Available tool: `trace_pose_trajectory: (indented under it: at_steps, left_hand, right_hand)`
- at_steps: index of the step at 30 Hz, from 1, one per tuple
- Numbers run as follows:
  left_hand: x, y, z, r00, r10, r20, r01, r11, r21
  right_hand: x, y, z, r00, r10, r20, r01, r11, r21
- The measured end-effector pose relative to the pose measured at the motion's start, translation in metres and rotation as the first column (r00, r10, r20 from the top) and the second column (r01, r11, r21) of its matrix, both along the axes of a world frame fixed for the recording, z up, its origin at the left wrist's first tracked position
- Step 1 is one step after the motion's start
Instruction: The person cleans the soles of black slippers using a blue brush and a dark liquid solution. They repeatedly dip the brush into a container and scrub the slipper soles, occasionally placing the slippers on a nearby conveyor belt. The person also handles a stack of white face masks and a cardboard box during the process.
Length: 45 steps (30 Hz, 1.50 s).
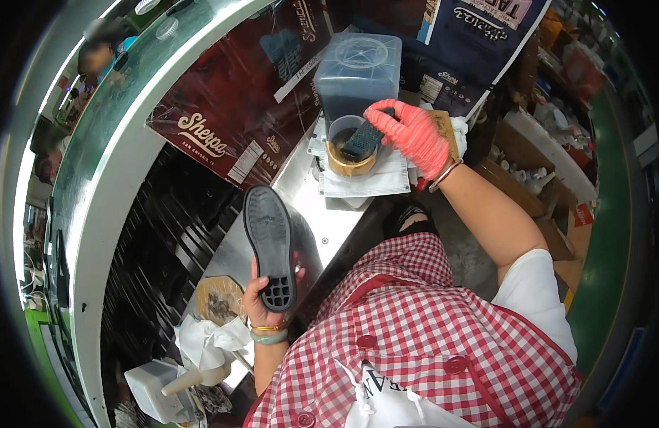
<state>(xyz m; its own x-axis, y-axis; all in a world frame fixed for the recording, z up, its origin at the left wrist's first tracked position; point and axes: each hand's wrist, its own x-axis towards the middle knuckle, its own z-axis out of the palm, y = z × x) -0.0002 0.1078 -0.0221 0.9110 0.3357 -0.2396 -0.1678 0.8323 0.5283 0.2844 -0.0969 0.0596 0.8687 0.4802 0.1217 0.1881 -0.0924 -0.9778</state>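
Observation:
My left hand (262,299) is bare and holds a black rubber shoe sole (269,246) by its heel, tread side up, over a steel worktable (322,221). My right hand (414,134) wears a red-orange glove and grips a dark brush (364,139), whose head dips into a clear cup (347,143) set in a brass-coloured ring. The cup stands on white paper (365,182) in front of a tall translucent plastic container (359,71).
Dark red cardboard (237,100) leans behind the table. A round lidded tin (217,299), crumpled white cloth (205,339) and a white squeeze bottle (165,385) lie at the near left. Cardboard boxes (536,192) with small parts stand to the right. Another person (101,53) is far left.

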Motion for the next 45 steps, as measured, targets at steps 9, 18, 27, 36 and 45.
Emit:
trace_pose_trajectory:
  at_steps: [9,18,27,36,45]
  left_hand:
    - [0.049,-0.015,0.016,0.983,-0.115,0.14,0.12,0.992,-0.03]
    - [0.048,-0.02,0.009,0.989,-0.097,0.112,0.1,0.995,-0.027]
    - [0.047,-0.02,-0.001,0.987,-0.07,0.142,0.081,0.994,-0.076]
    - [0.048,-0.024,-0.013,0.971,-0.042,0.234,0.086,0.98,-0.181]
    - [0.045,-0.026,-0.005,0.961,-0.086,0.261,0.111,0.991,-0.08]
  right_hand:
    - [-0.002,-0.001,0.003,0.996,-0.058,-0.063,0.057,0.998,-0.01]
    - [0.006,0.001,0.0,0.994,-0.079,-0.078,0.077,0.997,-0.018]
    - [0.01,-0.013,-0.035,0.897,-0.045,-0.44,0.168,0.956,0.242]
    - [-0.092,0.037,-0.013,0.913,0.199,-0.357,-0.052,0.923,0.381]
    - [-0.112,0.056,-0.012,0.95,0.163,-0.267,-0.1,0.967,0.234]
